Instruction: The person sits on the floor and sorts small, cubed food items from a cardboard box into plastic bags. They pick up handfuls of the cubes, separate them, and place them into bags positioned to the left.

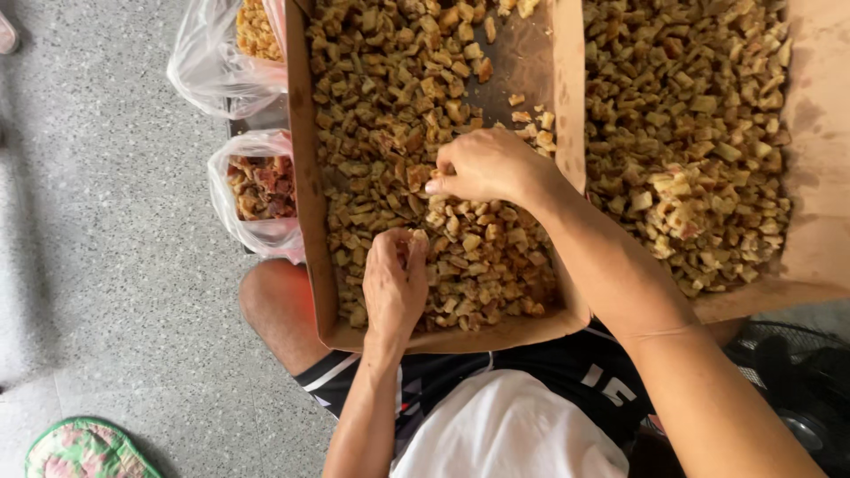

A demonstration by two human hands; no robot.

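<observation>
Fried brown chunks fill the cardboard tray resting across my lap, heaped thick on its left and near sides, with a bare patch of board up toward the far right corner. A second tray lies just beside it on my right, holding paler, chunkier pieces. Off to my left, on the speckled floor, two clear plastic bags stand against the tray's edge: the farther bag shows golden bits, the nearer bag darker reddish-brown scraps.

My right hand sits over the middle of the heap, fingers curled and pinched together at the tips on what looks like a single chunk; I cannot tell for certain that a piece is caught there. My left hand is down in the near part of the pile, knuckles up, fingers folded loosely into the chunks, seemingly closed on a few, though what is inside is hidden.

To sort well, I judge it best to work one small patch at a time, spreading the pile thin with the left so each chunk shows, and picking lightly with the right so the brittle pieces do not crumble. Keeping the tray level on my knees matters, since the near wall is low and the heap reaches close to it.
</observation>
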